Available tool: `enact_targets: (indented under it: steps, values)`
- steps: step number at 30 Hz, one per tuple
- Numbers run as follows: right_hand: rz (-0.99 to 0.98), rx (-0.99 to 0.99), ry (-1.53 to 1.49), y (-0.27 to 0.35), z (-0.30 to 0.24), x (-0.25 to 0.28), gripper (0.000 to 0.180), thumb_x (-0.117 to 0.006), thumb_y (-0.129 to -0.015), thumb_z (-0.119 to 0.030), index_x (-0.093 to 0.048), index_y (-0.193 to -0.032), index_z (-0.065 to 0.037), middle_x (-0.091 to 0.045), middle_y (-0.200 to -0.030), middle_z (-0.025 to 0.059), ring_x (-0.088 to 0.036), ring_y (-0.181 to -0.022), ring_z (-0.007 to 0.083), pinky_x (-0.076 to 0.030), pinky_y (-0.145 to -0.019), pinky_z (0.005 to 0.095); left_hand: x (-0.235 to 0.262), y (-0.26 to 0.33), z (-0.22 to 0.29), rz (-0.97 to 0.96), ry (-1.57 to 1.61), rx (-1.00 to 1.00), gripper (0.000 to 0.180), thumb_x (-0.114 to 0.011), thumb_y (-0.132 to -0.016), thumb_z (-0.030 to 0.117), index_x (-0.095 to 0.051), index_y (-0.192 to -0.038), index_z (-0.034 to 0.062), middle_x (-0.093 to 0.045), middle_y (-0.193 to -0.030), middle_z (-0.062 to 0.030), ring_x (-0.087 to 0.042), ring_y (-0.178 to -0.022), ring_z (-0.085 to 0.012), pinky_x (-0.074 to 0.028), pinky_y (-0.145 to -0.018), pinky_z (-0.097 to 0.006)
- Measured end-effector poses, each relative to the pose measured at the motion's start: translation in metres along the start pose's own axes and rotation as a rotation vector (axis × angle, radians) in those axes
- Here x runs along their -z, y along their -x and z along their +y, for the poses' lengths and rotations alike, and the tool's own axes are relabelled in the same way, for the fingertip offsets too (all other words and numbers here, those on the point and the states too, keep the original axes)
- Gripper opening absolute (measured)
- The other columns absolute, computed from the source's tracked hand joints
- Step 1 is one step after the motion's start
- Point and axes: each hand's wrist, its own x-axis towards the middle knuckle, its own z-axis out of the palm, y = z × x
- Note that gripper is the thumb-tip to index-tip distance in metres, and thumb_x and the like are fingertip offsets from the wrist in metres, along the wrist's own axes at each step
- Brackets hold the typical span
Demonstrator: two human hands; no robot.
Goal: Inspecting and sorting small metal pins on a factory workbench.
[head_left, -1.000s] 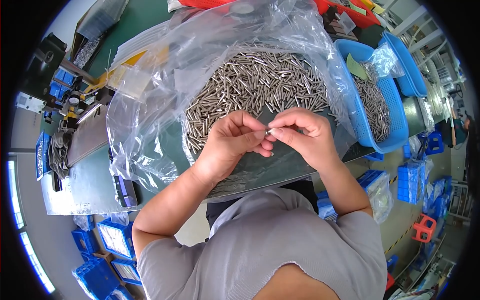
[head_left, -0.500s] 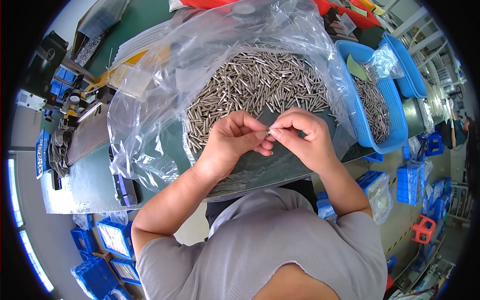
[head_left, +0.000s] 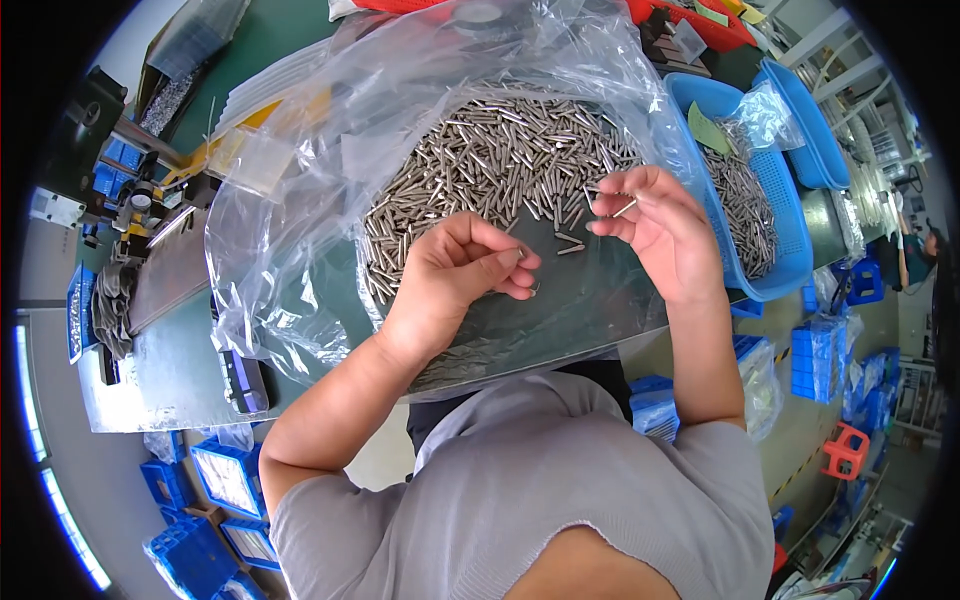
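Note:
A large heap of slim silvery metal pins (head_left: pixel 500 160) lies on clear plastic sheeting over the dark green table. At the near edge of the heap, my left hand (head_left: pixel 445 275) is closed in a pinch. A tiny shiny bit of a small metal part (head_left: pixel 521 254) shows at its fingertips; the rest is hidden. To its right, my right hand (head_left: pixel 668 235) is raised over the heap's right edge with its fingers loosely curled. A metal pin (head_left: pixel 625 208) is held between its thumb and fingers. A few loose pins (head_left: pixel 570 245) lie between the hands.
A blue plastic basket (head_left: pixel 795 245) with more pins and a green paper slip stands at the right, another blue basket (head_left: pixel 815 150) behind it. Clear plastic sheeting (head_left: pixel 290 240) is bunched at left. A red bin (head_left: pixel 705 30) stands at the back. Blue crates (head_left: pixel 225 475) stand below the table.
My hands were together at the fingertips over a small metal part. My right hand has moved away to the right and up, fingers looser. My left hand stays nearly in place, still pinched.

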Motion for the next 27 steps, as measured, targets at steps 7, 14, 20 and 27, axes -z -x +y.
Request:
enact_targets:
  steps: [7, 14, 20, 27]
  values:
    - [-0.115, 0.281, 1.197, -0.002, 0.013, -0.004, 0.011, -0.069, -0.074, -0.003, -0.063, -0.084, -0.003, -0.052, -0.068, 0.0015, -0.050, -0.059, 0.0082, -0.039, -0.053, 0.0232, 0.001, 0.001, 0.002, 0.016, 0.009, -0.001, 0.006, -0.051, -0.088, -0.002, -0.055, -0.093, -0.0021, -0.064, -0.092, -0.0172, -0.064, -0.077, -0.0195, -0.055, -0.070, -0.031]
    - [-0.206, 0.407, 1.651, -0.009, 0.027, -0.011, 0.010, -0.069, -0.071, -0.007, -0.061, -0.078, -0.005, -0.059, -0.073, 0.0075, -0.060, -0.065, 0.0250, -0.045, -0.055, 0.0335, 0.000, 0.001, 0.003, 0.013, -0.013, 0.031, 0.006, -0.052, -0.087, -0.002, -0.054, -0.093, -0.0019, -0.064, -0.091, -0.0171, -0.065, -0.076, -0.0196, -0.055, -0.070, -0.031]
    - [-0.184, 0.389, 1.542, -0.006, 0.021, -0.016, 0.005, -0.063, -0.077, -0.004, -0.059, -0.080, -0.005, -0.062, -0.077, 0.0058, -0.062, -0.069, 0.0210, -0.047, -0.060, 0.0296, -0.001, 0.000, 0.006, 0.001, 0.080, 0.051, 0.004, -0.054, -0.087, -0.003, -0.053, -0.090, -0.0044, -0.064, -0.089, -0.0168, -0.065, -0.076, -0.0191, -0.055, -0.069, -0.030]
    - [-0.275, 0.032, 0.476, 0.003, 0.019, -0.024, 0.006, -0.057, -0.087, -0.004, -0.057, -0.089, 0.001, -0.062, -0.083, 0.0032, -0.061, -0.078, 0.0089, -0.048, -0.071, 0.0225, -0.004, 0.001, 0.007, -0.019, 0.099, 0.085, 0.005, -0.054, -0.087, -0.002, -0.052, -0.090, -0.0055, -0.064, -0.091, -0.0182, -0.065, -0.078, -0.0204, -0.056, -0.071, -0.031]
